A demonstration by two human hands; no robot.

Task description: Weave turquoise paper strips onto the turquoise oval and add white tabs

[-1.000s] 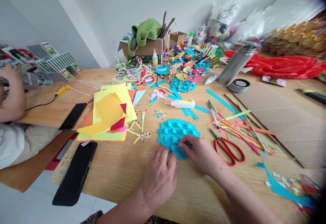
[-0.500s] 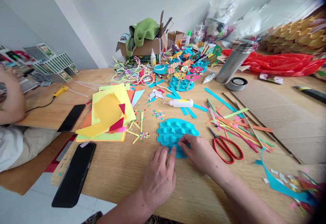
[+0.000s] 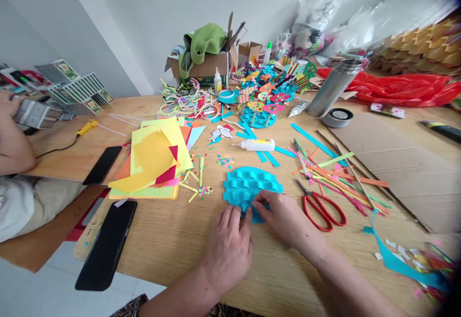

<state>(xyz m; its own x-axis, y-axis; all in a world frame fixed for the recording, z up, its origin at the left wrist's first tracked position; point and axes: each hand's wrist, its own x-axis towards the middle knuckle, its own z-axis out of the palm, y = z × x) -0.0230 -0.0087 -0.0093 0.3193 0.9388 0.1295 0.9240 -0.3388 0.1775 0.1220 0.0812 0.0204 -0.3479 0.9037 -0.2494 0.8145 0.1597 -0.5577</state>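
A blue paper piece [image 3: 252, 180] with rows of raised, wavy paper strips lies on the wooden table in front of me. My left hand [image 3: 230, 242] rests on its near edge, fingers stretched out and the tips pressing down. From the right, my right hand [image 3: 275, 211] pinches at a blue strip near that same edge; its fingertips partly hide what they grip. Red-handled scissors [image 3: 320, 206] lie just right of my right hand. Beyond the blue piece, a white glue bottle [image 3: 256, 144] lies on its side. Paper confetti [image 3: 225, 160] is scattered nearby.
Coloured paper sheets [image 3: 154, 158] are stacked at left, near two black phones [image 3: 106, 247]. Paper strips [image 3: 345, 182], a metal flask [image 3: 334, 89] and cardboard [image 3: 396, 163] occupy the right. Paper fish decorations [image 3: 266, 96] stand at the back. A co-worker's arm [image 3: 16, 137] shows far left.
My left hand has shifted slightly to the right along the near edge. My right hand keeps its pinch. At far left, the co-worker now holds a grey striped piece near the hand.
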